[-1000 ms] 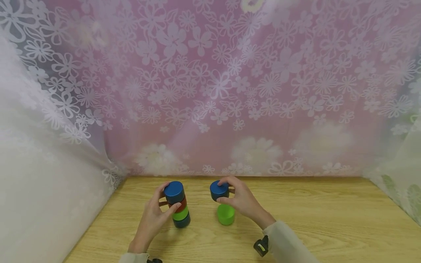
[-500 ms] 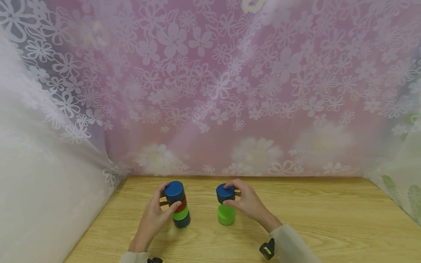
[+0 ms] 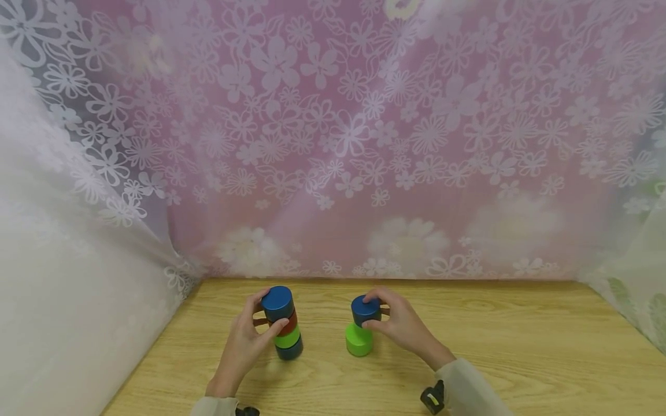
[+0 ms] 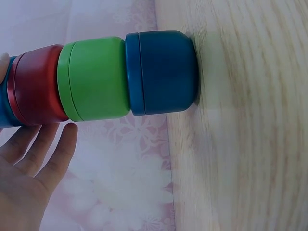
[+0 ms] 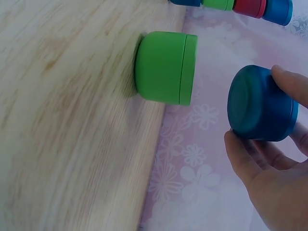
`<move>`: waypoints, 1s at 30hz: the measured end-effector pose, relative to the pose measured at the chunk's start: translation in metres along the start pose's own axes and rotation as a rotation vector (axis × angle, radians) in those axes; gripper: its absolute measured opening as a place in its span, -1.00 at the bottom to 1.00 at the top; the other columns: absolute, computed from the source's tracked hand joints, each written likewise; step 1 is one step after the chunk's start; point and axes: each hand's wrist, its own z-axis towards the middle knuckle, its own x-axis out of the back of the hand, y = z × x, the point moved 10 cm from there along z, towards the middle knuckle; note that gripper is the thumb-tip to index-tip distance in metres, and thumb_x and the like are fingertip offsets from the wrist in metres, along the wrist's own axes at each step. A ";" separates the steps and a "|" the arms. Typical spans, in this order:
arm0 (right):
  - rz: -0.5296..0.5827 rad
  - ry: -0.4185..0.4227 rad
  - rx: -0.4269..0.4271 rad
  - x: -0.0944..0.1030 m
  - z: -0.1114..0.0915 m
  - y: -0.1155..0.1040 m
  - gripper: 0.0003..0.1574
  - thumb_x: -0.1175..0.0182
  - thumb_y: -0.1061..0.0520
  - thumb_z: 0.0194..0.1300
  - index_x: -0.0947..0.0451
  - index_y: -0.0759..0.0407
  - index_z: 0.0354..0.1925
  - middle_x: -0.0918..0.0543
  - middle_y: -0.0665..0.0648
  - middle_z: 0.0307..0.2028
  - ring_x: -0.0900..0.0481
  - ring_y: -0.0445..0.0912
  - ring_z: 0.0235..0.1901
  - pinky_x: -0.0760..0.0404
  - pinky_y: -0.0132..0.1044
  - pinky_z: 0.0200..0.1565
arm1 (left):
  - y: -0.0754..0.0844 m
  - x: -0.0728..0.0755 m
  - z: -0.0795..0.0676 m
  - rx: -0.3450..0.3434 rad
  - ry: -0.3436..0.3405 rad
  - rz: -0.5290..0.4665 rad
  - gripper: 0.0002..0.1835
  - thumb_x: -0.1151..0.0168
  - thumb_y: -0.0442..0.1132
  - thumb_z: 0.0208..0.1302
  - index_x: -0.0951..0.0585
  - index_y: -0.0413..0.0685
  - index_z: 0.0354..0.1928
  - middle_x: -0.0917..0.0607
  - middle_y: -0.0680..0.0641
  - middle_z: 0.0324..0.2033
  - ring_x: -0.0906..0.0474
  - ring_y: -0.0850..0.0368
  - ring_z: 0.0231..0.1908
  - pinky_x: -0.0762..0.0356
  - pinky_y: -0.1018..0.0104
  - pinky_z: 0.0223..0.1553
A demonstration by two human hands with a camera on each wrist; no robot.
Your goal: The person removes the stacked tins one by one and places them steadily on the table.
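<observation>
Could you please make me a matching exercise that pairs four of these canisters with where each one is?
1. Glossy red round canister
2. Stacked green round canister
3. Separate green round canister
4. Blue round canister in the right hand

A. Standing directly on the wooden table
B. Directly beneath the stack's top blue canister
C. Held in the air, touching no other canister
D. Between the red canister and the stack's bottom blue canister

Pairs: 1-B, 2-D, 3-A, 4-C

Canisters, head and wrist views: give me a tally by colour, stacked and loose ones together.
Blue: 3 (top blue canister, bottom blue canister, blue canister in the right hand)
Green: 2 (stacked green canister, lone green canister)
Red: 1 (red canister)
Total: 6
</observation>
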 end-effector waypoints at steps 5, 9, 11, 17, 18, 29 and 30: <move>-0.010 -0.004 -0.007 0.004 -0.003 0.003 -0.58 -0.47 0.35 0.18 -0.57 0.27 -0.01 -0.58 0.30 0.06 -0.56 0.31 0.11 -0.64 0.17 0.06 | 0.000 0.000 0.000 0.009 0.005 0.003 -0.23 -0.51 -0.41 0.16 -0.34 -0.24 0.38 -0.63 -0.32 0.08 -0.62 -0.25 0.01 -0.72 0.05 -0.15; -0.013 -0.010 -0.023 0.007 -0.007 0.005 -0.59 -0.47 0.35 0.17 -0.57 0.27 -0.02 -0.58 0.30 0.06 -0.56 0.32 0.11 -0.64 0.15 0.07 | 0.000 0.000 0.000 0.008 0.012 0.003 -0.23 -0.52 -0.42 0.15 -0.35 -0.24 0.37 -0.62 -0.33 0.08 -0.63 -0.25 0.00 -0.73 0.03 -0.16; -0.021 -0.008 -0.026 0.009 -0.009 0.006 -0.59 -0.47 0.35 0.17 -0.58 0.27 -0.02 -0.59 0.30 0.06 -0.56 0.32 0.11 -0.64 0.15 0.06 | 0.000 0.001 0.000 0.002 0.015 0.004 -0.23 -0.52 -0.42 0.14 -0.35 -0.25 0.36 -0.62 -0.33 0.08 -0.63 -0.26 0.00 -0.73 0.02 -0.16; -0.054 -0.005 -0.027 0.014 -0.013 0.011 -0.58 -0.49 0.35 0.14 -0.57 0.25 -0.04 -0.59 0.29 0.03 -0.58 0.30 0.07 -0.65 0.16 0.03 | 0.000 0.001 0.000 -0.005 0.017 0.002 -0.23 -0.52 -0.43 0.14 -0.35 -0.24 0.37 -0.61 -0.34 0.09 -0.63 -0.28 0.00 -0.73 -0.02 -0.17; -0.059 -0.006 -0.027 0.014 -0.013 0.012 -0.58 -0.49 0.35 0.14 -0.57 0.24 -0.05 -0.59 0.28 0.03 -0.58 0.29 0.06 -0.66 0.15 0.03 | 0.001 0.001 0.000 -0.007 0.019 0.002 -0.23 -0.52 -0.43 0.14 -0.35 -0.24 0.37 -0.61 -0.35 0.09 -0.63 -0.28 0.00 -0.73 -0.02 -0.17; -0.059 -0.036 -0.070 0.015 -0.017 0.022 -0.57 -0.52 0.38 0.07 -0.50 0.20 -0.18 -0.58 0.18 -0.10 -0.61 0.25 0.00 -0.69 0.10 -0.03 | 0.002 0.001 0.000 -0.032 0.024 0.012 -0.25 -0.51 -0.44 0.14 -0.36 -0.30 0.34 -0.65 -0.35 0.04 -0.64 -0.28 -0.02 -0.74 0.01 -0.21; -0.055 -0.041 -0.075 0.015 -0.018 0.023 -0.57 -0.52 0.39 0.07 -0.49 0.20 -0.19 -0.58 0.16 -0.12 -0.61 0.25 0.00 -0.69 0.10 -0.03 | 0.002 0.001 0.000 -0.029 0.021 0.012 -0.25 -0.51 -0.43 0.15 -0.35 -0.30 0.34 -0.65 -0.34 0.04 -0.64 -0.28 -0.02 -0.74 0.02 -0.20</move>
